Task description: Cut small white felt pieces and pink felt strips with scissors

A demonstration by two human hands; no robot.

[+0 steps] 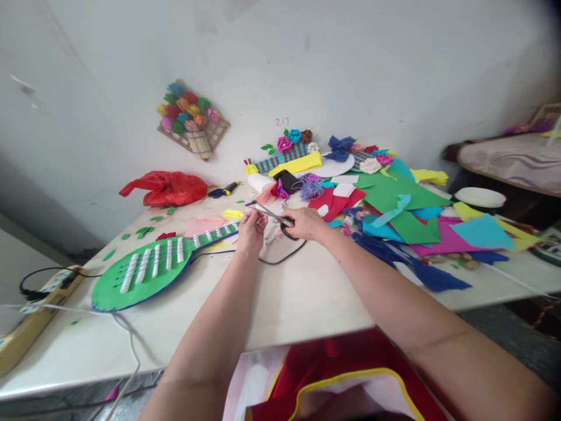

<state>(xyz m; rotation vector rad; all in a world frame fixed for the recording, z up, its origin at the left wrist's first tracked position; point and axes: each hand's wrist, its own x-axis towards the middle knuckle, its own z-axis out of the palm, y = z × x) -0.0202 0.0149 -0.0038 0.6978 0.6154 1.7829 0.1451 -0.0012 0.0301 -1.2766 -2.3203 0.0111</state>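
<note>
My right hand (307,223) grips a pair of scissors (272,215) by its dark handles, the blades pointing left over the table. Just below the blade tips, my left hand (253,230) is closed in a pinch. A pale bit seems to show at its fingertips, too small to make out. To the left of that hand lies a green paper guitar (149,290) with white rolled strips across its body and neck. A yellow piece (233,214) rests beyond the guitar's neck.
Coloured paper sheets (401,193) pile up on the right. Paper flowers and a phone (287,181) lie at the back. A red plastic bag (169,188) and pliers-like tool (224,189) sit back left. A power strip (39,316) with cables lines the left edge.
</note>
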